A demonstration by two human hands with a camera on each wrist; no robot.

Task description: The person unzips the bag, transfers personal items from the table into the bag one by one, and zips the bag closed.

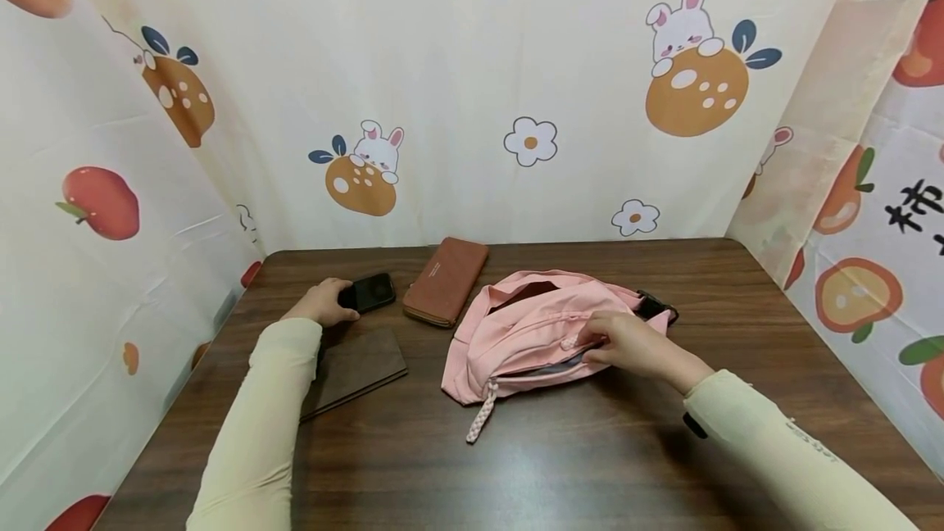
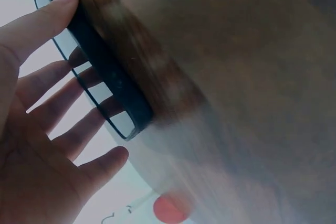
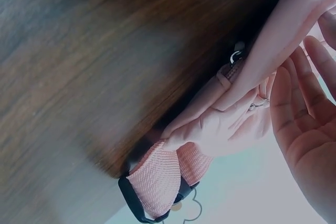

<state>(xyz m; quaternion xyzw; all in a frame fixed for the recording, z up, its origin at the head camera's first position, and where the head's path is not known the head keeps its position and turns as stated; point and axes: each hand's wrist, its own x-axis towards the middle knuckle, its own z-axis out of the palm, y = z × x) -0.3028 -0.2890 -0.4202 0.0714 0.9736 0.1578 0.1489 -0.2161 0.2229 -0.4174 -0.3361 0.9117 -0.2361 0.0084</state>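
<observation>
In the head view my left hand (image 1: 322, 301) grips a black smartphone (image 1: 372, 292) at its left end. The left wrist view shows the thumb on one edge of the phone (image 2: 113, 69) and the fingers reaching toward its other side. A pink waist bag (image 1: 542, 318) lies at the middle right, its front pocket unzipped and showing a grey lining (image 1: 564, 365). At the right end of that pocket, my right hand (image 1: 627, 342) holds the edge with bent fingers. In the right wrist view its fingertips lie against the pink fabric (image 3: 283, 40), the thumb partly cut off.
A brown zip wallet (image 1: 446, 281) lies between phone and bag. Nearer the left sleeve is a dark brown folded wallet (image 1: 361, 371), partly covered by that arm. A checkered zipper pull (image 1: 482, 419) hangs onto the wooden table (image 1: 516, 474). Printed curtains (image 1: 472, 64) enclose the back and sides.
</observation>
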